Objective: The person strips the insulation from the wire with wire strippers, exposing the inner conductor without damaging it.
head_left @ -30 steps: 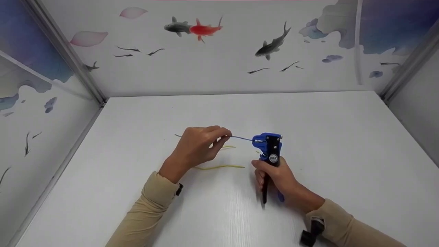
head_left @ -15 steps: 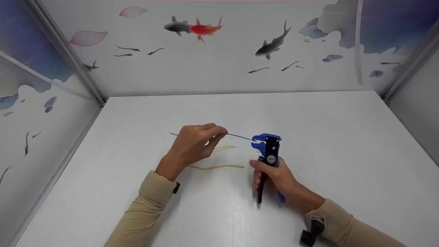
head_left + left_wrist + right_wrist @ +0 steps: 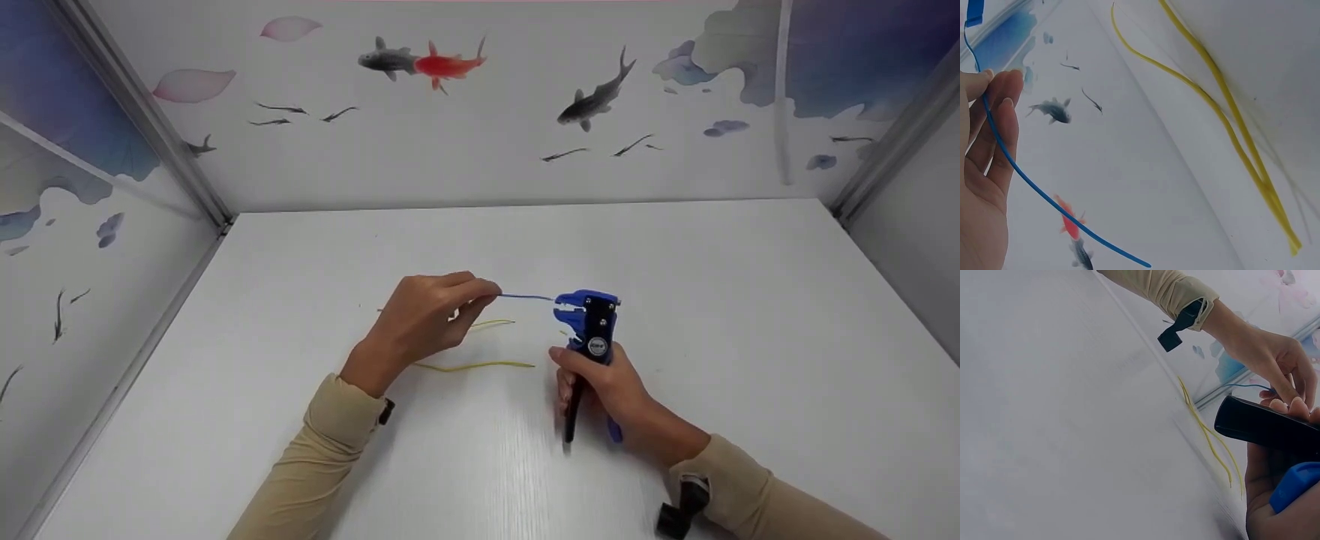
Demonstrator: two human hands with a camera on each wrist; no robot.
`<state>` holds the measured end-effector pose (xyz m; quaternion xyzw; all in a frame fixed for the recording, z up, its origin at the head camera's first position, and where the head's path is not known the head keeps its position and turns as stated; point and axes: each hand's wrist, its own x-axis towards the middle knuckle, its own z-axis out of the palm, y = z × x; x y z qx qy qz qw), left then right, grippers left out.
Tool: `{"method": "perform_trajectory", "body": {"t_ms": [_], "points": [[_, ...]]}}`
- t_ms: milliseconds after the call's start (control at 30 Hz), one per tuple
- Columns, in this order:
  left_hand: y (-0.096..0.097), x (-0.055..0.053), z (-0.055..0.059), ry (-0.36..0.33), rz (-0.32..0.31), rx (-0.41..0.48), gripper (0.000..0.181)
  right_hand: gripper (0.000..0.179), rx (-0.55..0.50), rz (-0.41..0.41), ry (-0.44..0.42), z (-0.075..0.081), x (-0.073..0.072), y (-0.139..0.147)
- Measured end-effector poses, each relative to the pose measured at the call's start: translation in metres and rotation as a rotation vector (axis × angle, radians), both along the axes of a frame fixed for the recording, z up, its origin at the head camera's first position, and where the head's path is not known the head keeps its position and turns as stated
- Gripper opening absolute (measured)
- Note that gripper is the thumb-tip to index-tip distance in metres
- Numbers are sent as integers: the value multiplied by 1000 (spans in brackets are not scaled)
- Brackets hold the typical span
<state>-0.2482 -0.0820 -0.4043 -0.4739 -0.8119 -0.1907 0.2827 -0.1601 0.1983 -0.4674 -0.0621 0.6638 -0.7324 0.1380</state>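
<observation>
My left hand (image 3: 420,319) pinches a thin blue wire (image 3: 526,295) between thumb and fingertips. Toward the right, one end of that wire reaches the mouth of a wire stripper (image 3: 592,322); whether they touch I cannot tell. The stripper is blue and black, and its jaws stand apart. Around its handles my right hand (image 3: 611,382) is wrapped, thumb near the round badge. In the left wrist view the long tail of the blue wire (image 3: 1044,194) curves freely past the palm. Yellow wires (image 3: 480,366) lie on the table below the left hand, partly hidden by it.
A tiny yellow scrap (image 3: 563,332) lies beside the stripper. The white table (image 3: 720,300) is bounded by a back wall (image 3: 480,150) printed with fish, and by panels at both sides. Both wrists carry small black camera mounts.
The stripper's jaws, closed together a second ago, have come apart. The blue wire's end has risen slightly at the tool's mouth, and my left hand has shifted a little left.
</observation>
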Motion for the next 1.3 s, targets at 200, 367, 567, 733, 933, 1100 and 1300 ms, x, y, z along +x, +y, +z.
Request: {"method": "perform_trajectory", "body": {"t_ms": [200, 367, 567, 733, 933, 1100, 1300], "points": [[3, 2, -1, 5, -1, -29, 11, 38, -9, 15, 13, 1, 0, 0], [4, 2, -2, 6, -9, -41, 12, 41, 3, 31, 26, 3, 1, -1], [4, 3, -3, 10, -14, -33, 11, 44, 10, 15, 16, 5, 3, -2], [5, 3, -3, 0, -27, -34, 12, 46, 30, -5, 35, 5, 3, -2], [5, 3, -3, -4, -35, -34, 12, 47, 28, -41, 34, 6, 2, -2], [5, 3, -4, -5, -42, -33, 11, 48, 14, -62, 55, 3, 0, -1], [4, 1, -4, 4, -30, -35, 12, 43, 28, -20, 69, 0, -1, 0]]}}
